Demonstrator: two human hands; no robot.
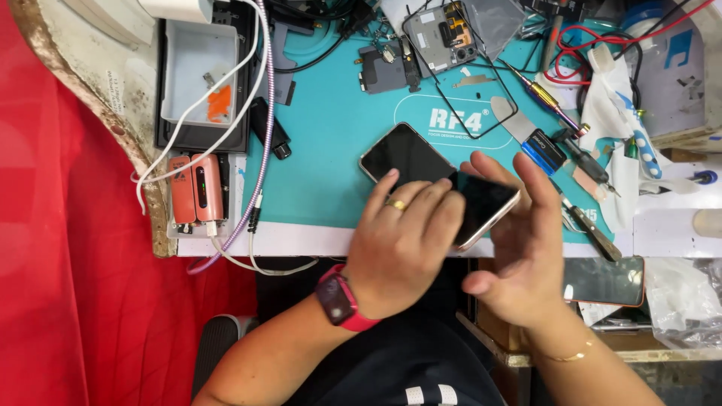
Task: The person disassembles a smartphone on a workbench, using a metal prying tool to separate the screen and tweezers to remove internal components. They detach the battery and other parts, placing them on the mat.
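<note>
My left hand (406, 244), ring on one finger and a red watch (340, 299) on the wrist, lies flat across the near half of a dark-screened phone (432, 177), fingers spread on the glass, pressing rather than gripping. My right hand (519, 240) is open, palm turned inward, fingers up and touching the phone's right edge; thin bracelet on that wrist; it cups the edge, not closed around it. The phone sits tilted on the near part of the teal work mat (331, 150), one corner reaching past the mat's front edge at the tabletop (301, 244) rim. Just right of my right hand, lower down, a second phone with an orange rim (605, 280) lies flat. Right of the phone: metal tweezers (590, 229), a blue-handled spatula tool (526, 131), a screwdriver (545, 94). Left edge of the tabletop: an orange power bank (197, 188) with a white cable (226, 98) and a braided cable (259, 128). Farther back left: a white tray (197, 56) holding an orange piece, resting on a black box. Far centre: an opened phone back (440, 36) showing its insides, a small dark cover plate (383, 66) beside it. Far right: red wires (602, 53) and a white cloth (613, 98).
</note>
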